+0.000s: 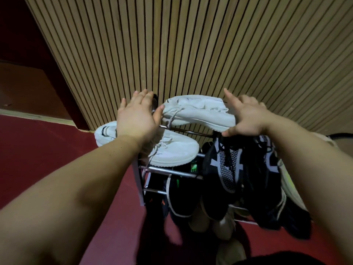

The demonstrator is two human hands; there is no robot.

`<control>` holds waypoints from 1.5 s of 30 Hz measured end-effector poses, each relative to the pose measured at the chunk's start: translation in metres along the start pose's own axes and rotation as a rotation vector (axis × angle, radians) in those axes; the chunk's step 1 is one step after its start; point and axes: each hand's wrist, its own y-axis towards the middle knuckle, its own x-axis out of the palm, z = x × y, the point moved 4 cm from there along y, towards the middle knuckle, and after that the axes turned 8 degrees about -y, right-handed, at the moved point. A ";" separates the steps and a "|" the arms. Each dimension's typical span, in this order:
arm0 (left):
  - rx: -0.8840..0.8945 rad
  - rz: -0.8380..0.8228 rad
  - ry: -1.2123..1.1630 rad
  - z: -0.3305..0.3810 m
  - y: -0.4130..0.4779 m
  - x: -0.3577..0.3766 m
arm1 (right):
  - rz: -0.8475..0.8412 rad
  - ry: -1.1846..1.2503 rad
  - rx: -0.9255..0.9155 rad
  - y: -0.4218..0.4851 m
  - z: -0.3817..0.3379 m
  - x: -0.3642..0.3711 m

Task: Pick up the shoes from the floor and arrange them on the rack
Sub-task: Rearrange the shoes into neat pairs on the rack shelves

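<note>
A metal shoe rack (172, 171) stands against a slatted wooden wall. On its top tier lie two white sneakers: a far one (198, 111) on its side and a near one (175, 150). My right hand (248, 117) grips the far sneaker's toe end, thumb under the sole and fingers over the top. My left hand (135, 119) hovers above the near sneaker with fingers spread, its thumb tip touching the far sneaker's heel end. A pair of black mesh sneakers (227, 169) fills the right of the top tier.
Dark shoes (179, 197) sit on the lower tiers, partly hidden. A pale yellowish shoe (288, 180) is at the rack's right edge. The wooden slat wall (172, 44) rises right behind the rack. Red floor (47, 150) spreads to the left.
</note>
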 end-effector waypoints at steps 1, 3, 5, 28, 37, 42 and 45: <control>0.001 -0.001 0.007 0.000 0.000 -0.001 | 0.012 0.032 0.043 -0.011 0.009 0.003; 0.005 0.001 0.020 0.001 -0.001 -0.002 | 0.029 0.082 0.111 -0.034 0.025 0.009; 0.013 0.005 0.026 0.002 -0.002 -0.003 | 0.019 0.103 0.132 -0.054 0.039 0.015; 0.019 0.019 0.033 0.004 -0.003 -0.004 | -0.033 -0.251 -0.115 -0.035 -0.024 -0.001; 0.012 0.013 0.019 0.004 -0.004 -0.005 | 0.264 -0.645 -0.661 -0.071 -0.004 0.028; 0.016 0.006 0.021 0.003 -0.003 -0.003 | 0.009 -0.700 -0.553 -0.071 0.011 0.028; 0.010 0.003 0.012 0.002 -0.003 -0.002 | -0.187 -0.452 -0.365 -0.073 0.001 0.007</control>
